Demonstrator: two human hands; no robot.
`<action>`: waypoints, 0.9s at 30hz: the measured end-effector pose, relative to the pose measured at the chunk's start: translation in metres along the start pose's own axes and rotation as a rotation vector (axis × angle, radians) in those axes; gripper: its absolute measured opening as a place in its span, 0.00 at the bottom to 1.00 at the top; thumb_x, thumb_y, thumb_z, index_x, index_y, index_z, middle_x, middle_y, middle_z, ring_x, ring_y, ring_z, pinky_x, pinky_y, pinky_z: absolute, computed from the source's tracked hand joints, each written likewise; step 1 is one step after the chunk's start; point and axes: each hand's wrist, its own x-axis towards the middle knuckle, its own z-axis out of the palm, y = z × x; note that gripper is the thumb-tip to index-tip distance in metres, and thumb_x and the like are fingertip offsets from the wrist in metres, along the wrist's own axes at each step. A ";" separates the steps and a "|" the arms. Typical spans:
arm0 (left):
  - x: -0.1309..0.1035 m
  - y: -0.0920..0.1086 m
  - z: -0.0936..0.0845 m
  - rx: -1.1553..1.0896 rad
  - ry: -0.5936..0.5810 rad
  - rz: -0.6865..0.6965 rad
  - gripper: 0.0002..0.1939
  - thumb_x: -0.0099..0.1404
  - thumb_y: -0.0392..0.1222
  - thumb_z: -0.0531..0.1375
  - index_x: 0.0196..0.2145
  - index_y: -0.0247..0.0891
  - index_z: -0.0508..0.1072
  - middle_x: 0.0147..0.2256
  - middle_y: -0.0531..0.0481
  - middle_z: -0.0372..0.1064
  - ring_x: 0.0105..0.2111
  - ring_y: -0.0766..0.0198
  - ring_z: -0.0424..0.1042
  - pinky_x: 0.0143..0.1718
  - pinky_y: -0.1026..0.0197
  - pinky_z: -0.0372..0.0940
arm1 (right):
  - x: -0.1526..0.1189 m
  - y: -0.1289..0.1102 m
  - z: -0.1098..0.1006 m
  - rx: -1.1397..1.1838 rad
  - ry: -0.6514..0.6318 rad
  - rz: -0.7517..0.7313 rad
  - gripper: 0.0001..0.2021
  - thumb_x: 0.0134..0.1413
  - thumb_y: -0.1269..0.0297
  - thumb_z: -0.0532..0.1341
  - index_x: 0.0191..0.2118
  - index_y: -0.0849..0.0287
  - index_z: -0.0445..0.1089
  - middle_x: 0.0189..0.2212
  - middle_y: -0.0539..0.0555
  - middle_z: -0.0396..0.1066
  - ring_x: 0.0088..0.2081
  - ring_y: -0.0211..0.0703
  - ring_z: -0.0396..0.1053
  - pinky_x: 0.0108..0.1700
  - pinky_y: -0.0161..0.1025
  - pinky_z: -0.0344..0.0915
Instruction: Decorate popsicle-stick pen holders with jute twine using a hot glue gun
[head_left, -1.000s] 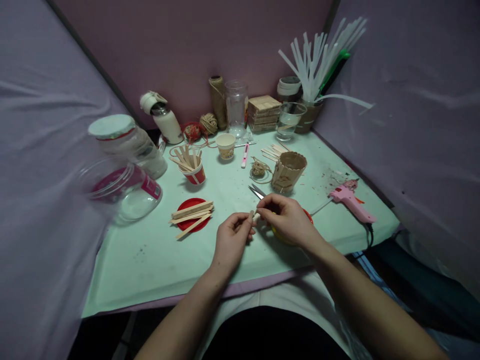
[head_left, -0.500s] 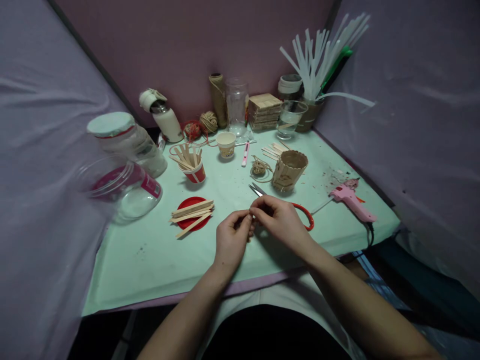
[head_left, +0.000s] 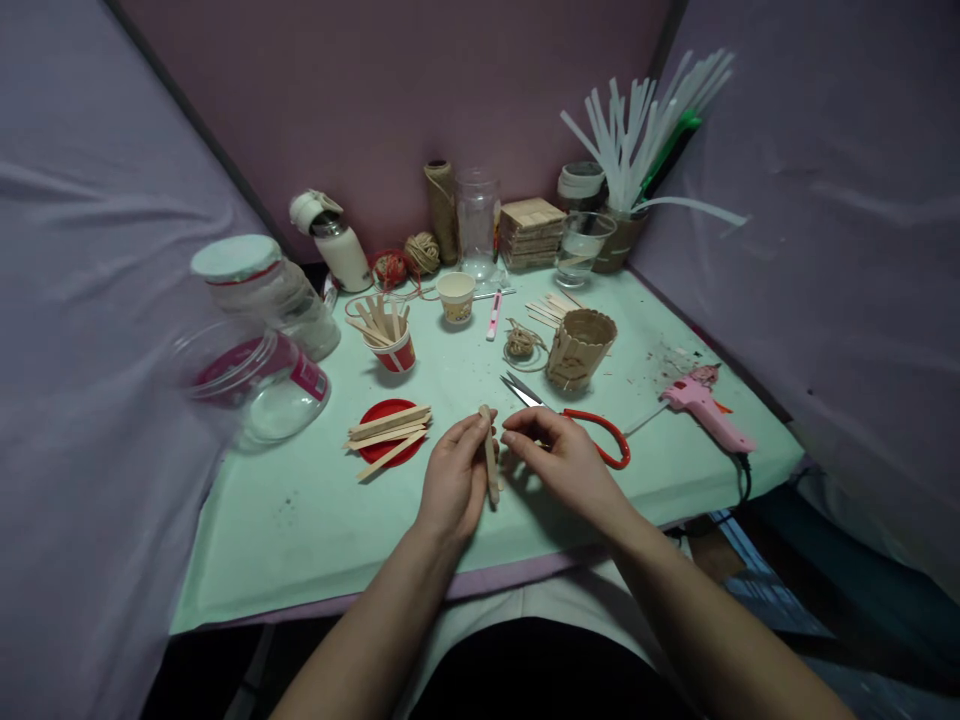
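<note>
My left hand (head_left: 454,474) grips a short wooden stick (head_left: 490,462) that points down toward the table's front edge. Just right of it is my right hand (head_left: 561,458), its thumb and index finger bent close together; anything between those fingertips is too small to make out. Red-handled scissors (head_left: 616,443) lie partly behind my right hand, blades pointing up and left. A red lid (head_left: 390,408) bearing several wooden sticks (head_left: 386,428) is left of my left hand. Beyond the scissors stands a stick-covered cup (head_left: 579,350), with a small twine ball (head_left: 519,343) beside it.
A pink glue gun (head_left: 709,412) lies at the right. Plastic jars (head_left: 262,385) stand at the left, near a red cup of sticks (head_left: 393,353). Along the back are a glass jar (head_left: 478,225), stacked wooden squares (head_left: 531,235) and a water cup (head_left: 581,250).
My right hand has moved slightly away from my left, and the fingertips have parted. The stick in my left hand now shows along its length. The whole view has shifted a little.
</note>
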 end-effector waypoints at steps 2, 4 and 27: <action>0.000 0.000 0.001 -0.025 -0.012 0.015 0.17 0.45 0.45 0.76 0.31 0.34 0.81 0.36 0.48 0.77 0.38 0.66 0.74 0.44 0.64 0.68 | 0.000 -0.001 0.005 0.062 -0.011 0.031 0.12 0.53 0.55 0.65 0.37 0.58 0.73 0.31 0.52 0.75 0.32 0.41 0.72 0.34 0.37 0.68; 0.000 -0.001 0.002 -0.038 -0.031 0.015 0.16 0.45 0.44 0.76 0.31 0.34 0.81 0.36 0.48 0.78 0.39 0.64 0.75 0.47 0.62 0.68 | 0.001 -0.003 0.009 0.102 -0.014 0.050 0.13 0.53 0.52 0.64 0.35 0.58 0.73 0.29 0.52 0.75 0.31 0.41 0.71 0.33 0.38 0.69; 0.001 0.011 -0.008 0.154 -0.077 0.014 0.15 0.47 0.47 0.74 0.30 0.35 0.81 0.28 0.50 0.73 0.28 0.70 0.67 0.31 0.67 0.60 | -0.001 0.000 0.012 0.033 0.092 0.014 0.12 0.49 0.55 0.64 0.27 0.59 0.72 0.22 0.50 0.71 0.26 0.39 0.66 0.29 0.36 0.64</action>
